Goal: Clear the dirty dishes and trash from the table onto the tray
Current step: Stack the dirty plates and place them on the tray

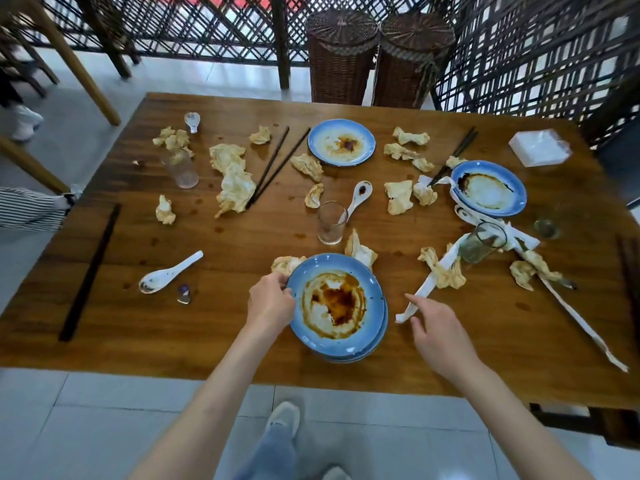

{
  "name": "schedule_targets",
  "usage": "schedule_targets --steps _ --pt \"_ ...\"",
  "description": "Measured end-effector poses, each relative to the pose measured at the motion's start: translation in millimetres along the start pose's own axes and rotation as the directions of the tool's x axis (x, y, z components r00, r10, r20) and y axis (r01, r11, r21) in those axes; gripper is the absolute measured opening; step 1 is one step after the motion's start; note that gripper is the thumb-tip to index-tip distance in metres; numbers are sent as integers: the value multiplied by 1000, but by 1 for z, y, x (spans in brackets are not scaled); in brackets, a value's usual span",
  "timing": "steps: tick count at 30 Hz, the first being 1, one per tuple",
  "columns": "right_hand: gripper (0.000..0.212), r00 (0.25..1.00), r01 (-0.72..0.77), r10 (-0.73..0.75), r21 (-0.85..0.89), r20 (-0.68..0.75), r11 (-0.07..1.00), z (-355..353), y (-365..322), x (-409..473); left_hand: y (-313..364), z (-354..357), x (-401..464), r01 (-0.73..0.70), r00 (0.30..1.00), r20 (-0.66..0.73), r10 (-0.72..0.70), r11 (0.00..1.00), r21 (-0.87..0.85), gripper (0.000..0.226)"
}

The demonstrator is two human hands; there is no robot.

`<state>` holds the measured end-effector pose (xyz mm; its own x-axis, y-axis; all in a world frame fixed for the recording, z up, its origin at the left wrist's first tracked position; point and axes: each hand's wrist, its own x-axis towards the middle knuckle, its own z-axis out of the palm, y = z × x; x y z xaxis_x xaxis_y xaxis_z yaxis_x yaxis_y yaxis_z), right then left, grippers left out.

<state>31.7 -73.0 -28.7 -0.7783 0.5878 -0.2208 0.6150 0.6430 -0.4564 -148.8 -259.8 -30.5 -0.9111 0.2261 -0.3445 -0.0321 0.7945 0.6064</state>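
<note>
With the left hand (272, 301) gripping the rim of the stacked blue plates (337, 306) at the surface's (138, 341) near edge, the loose, empty right hand (438, 329) should steady the far rim before lifting.

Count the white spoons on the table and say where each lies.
3: one at the far left, one in the middle by a glass, one near left beside the chopsticks. Napkins may hide more.
</note>
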Motion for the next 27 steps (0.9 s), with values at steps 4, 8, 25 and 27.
schedule_targets --steps 4,8,25,27 --pt "38 999 5 -4 23 -38 1000 0 -11 3 -5 2 -7 -24 995 -102 19 998 -51 21" --pt "43 998 -65 62 183 23 981 -2 -29 15 -13 1 -10 -21 992 -124 16 999 -33 23" --pt "49 885 -411 279 348 372 843 1 -37 39 -4 0 -7 193 966 206 -156 966 -172 32" --pt "50 888 -415 279 374 366 830 -7 -37 41 4 -5 -8 175 970 205 -135 965 -195 33"
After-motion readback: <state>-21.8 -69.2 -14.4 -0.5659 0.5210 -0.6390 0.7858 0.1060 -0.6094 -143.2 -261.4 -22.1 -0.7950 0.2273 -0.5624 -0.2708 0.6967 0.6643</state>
